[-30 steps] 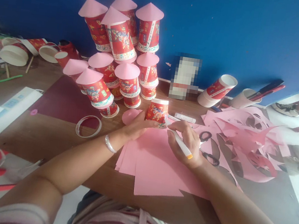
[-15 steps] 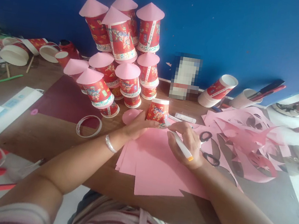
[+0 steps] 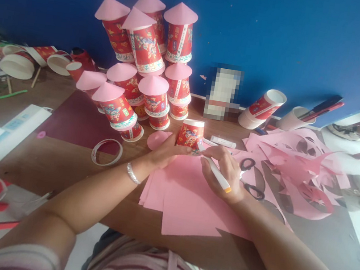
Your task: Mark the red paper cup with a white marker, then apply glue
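Note:
My left hand (image 3: 167,151) is closed round the lower left side of a red patterned paper cup (image 3: 190,135), which stands upside down with its white base up. Between the fingers of my right hand (image 3: 223,171) is a white marker pen (image 3: 217,175) with an orange end. Its tip is at the cup's lower right rim, where coloured marks show on the white band. Under both hands lie pink paper sheets (image 3: 189,208). A pink paper disc (image 3: 158,140) sits just left of the cup. Black-handled scissors (image 3: 254,191) lie beside my right wrist.
Several red cups with pink paper cones (image 3: 145,48) stand stacked at the back left. Pink paper scraps (image 3: 309,172) spread over the right side. A white roll of tape (image 3: 107,152) lies left. Behind are a leaning cup stack (image 3: 262,109) and a pen cup (image 3: 293,119).
Almost nothing differs. The marker in my right hand has shifted very slightly at the cup's rim, and the cup sits a touch further right.

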`<control>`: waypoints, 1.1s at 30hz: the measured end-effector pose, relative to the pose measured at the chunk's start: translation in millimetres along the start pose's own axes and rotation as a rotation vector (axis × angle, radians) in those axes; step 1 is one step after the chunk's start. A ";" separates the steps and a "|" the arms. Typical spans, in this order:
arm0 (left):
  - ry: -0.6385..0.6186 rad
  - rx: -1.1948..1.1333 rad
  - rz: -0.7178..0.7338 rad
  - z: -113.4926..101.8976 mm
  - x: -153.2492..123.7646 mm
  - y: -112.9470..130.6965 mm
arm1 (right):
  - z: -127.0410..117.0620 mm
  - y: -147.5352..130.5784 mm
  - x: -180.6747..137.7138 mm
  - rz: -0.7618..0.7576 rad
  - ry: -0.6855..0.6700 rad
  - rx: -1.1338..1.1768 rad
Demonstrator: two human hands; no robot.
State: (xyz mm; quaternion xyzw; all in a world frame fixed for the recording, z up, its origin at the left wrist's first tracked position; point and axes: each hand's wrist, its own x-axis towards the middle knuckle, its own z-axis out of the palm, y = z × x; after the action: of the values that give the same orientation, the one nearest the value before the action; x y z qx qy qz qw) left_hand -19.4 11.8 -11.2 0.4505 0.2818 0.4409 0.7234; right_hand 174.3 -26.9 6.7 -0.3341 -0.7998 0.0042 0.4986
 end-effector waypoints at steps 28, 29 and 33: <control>0.012 0.021 -0.005 -0.3 -1.4 0.8 | -0.9 0.8 1.1 -0.036 -0.006 -0.002; 0.016 0.022 -0.007 0.3 -1.6 1.5 | -1.0 0.7 1.1 -0.033 -0.007 -0.004; 0.024 0.019 -0.034 3.0 -2.2 5.1 | -0.4 0.4 1.6 -0.034 -0.001 -0.007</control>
State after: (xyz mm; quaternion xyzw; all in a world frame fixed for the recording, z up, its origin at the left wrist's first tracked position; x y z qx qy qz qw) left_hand -20.0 9.7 -5.3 0.4472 0.3021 0.4313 0.7230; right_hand 174.4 -25.8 8.0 -0.3220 -0.8056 -0.0070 0.4972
